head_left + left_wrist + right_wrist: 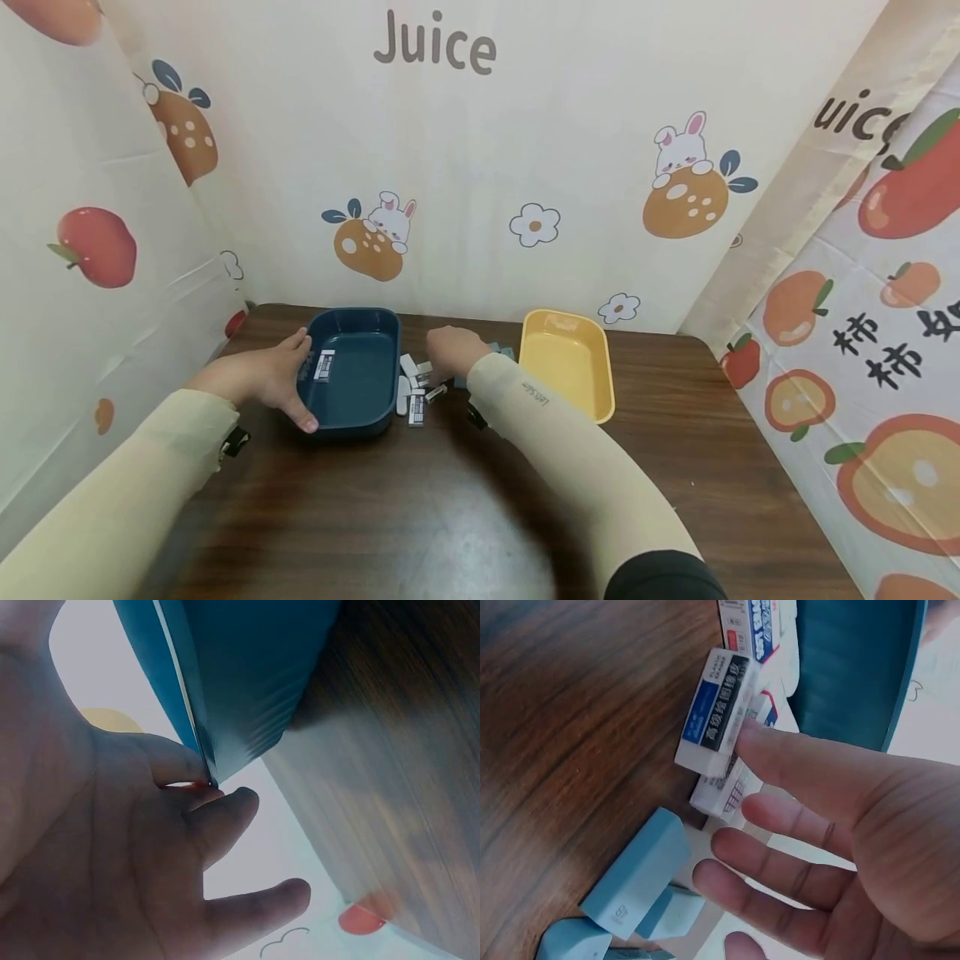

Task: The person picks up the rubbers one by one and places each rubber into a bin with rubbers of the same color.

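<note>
My left hand point(273, 379) rests against the left side of the dark blue tray point(352, 427), thumb and fingers spread along its rim. One white eraser with a printed sleeve point(324, 365) lies in this tray. My right hand point(453, 350) is low over the table, right of the tray. In the right wrist view its thumb tip touches the side of a white eraser with a blue and black sleeve point(716, 712), while the other fingers extend loosely below. That eraser leans over another white eraser point(716, 796). More white erasers point(416, 408) lie beside the tray.
Several light blue blocks point(641, 870) lie on the table just beyond my right hand, partly hidden by it in the head view. A yellow tray point(566, 358) stands to their right. Printed cloth point(480, 208) hangs behind and beside the brown wooden table point(420, 517).
</note>
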Motion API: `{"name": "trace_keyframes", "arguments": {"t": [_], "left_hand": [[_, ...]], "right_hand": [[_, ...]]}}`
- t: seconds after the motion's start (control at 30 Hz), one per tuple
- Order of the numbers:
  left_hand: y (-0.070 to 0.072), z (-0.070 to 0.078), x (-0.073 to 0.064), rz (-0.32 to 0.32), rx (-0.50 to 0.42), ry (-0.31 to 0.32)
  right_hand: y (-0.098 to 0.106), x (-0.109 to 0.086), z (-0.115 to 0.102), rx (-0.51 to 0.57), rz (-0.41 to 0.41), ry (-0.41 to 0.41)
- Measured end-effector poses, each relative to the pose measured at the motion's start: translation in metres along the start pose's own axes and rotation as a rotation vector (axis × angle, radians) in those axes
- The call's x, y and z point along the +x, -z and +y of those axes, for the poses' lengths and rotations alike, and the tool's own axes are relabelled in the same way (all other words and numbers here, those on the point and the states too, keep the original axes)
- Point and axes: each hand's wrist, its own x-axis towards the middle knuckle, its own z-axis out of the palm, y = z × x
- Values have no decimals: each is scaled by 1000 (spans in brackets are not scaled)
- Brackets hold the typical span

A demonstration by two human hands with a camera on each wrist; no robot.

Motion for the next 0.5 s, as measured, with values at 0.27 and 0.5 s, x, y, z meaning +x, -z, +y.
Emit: {"name": "trace_keyframes", "arguments": {"t": [0.27, 0.5], "left_hand": [[1, 0, 2, -7, -17, 0], [1, 3, 0, -10, -27, 4]], "right_hand": [[-5, 0, -14, 22, 79, -48], [-9, 0, -17, 14, 86, -86]]}}
